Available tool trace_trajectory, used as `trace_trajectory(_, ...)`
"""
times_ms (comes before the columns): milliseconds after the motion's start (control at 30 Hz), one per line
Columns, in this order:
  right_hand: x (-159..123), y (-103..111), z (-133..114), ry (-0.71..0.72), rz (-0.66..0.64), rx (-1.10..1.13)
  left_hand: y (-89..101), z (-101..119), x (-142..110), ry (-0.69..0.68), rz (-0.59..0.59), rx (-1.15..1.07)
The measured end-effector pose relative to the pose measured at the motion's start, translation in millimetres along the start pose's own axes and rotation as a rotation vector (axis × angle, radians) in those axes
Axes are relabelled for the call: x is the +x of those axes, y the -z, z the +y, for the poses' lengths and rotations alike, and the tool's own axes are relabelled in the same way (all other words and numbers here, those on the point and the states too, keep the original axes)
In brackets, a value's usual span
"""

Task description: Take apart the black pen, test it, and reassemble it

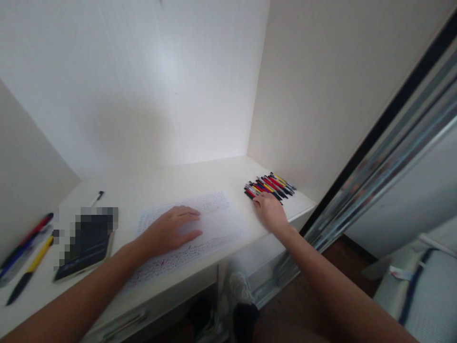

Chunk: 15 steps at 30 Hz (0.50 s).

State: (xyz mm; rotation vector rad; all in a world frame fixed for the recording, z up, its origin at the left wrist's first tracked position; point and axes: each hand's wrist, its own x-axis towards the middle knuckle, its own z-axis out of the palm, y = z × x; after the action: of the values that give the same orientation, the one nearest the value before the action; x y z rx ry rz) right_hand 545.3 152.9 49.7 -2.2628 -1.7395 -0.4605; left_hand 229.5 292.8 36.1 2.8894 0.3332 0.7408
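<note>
My left hand (174,228) lies palm down with its fingers stretched out on a white sheet of paper (221,228). Rows of small handwriting in dark and reddish ink cover the sheet's upper and lower parts, with a blank band between. Over to the right, my right hand (269,209) has its fingers curled together at the near left end of a row of pens (274,185). It appears to pinch a pen there, mostly hidden by the fingers. The pens lie side by side, in red, black, yellow, white and blue.
A smartphone (87,255), partly blurred out, lies left of the paper. Several more pens (35,257) rest at the far left, with a white pen (96,197) behind the phone. White panels (171,95) enclose the white desk. A metal-edged sliding door frame (374,181) stands at right.
</note>
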Motion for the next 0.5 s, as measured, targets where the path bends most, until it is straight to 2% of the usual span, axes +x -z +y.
trace_trajectory(200, 11.8, -6.7, 12.7, 0.045, 0.048, 0.034, 1.0, -0.1, 2.5, 0.006, 0.014, 0.026)
trace_trajectory(300, 13.9, -13.7, 17.8, 0.078, 0.145, -0.004, 6.6, 4.1, 6.4, 0.037, 0.027, 0.045)
trace_trajectory(433, 14.9, -20.8, 24.8, 0.182, 0.221, -0.054, 23.2, 10.5, 9.8, 0.044, 0.049, 0.139)
trace_trajectory(500, 15.2, -21.6, 26.6, 0.225, 0.249, -0.047, 36.7, 15.5, 2.9, 0.075, 0.094, 0.238)
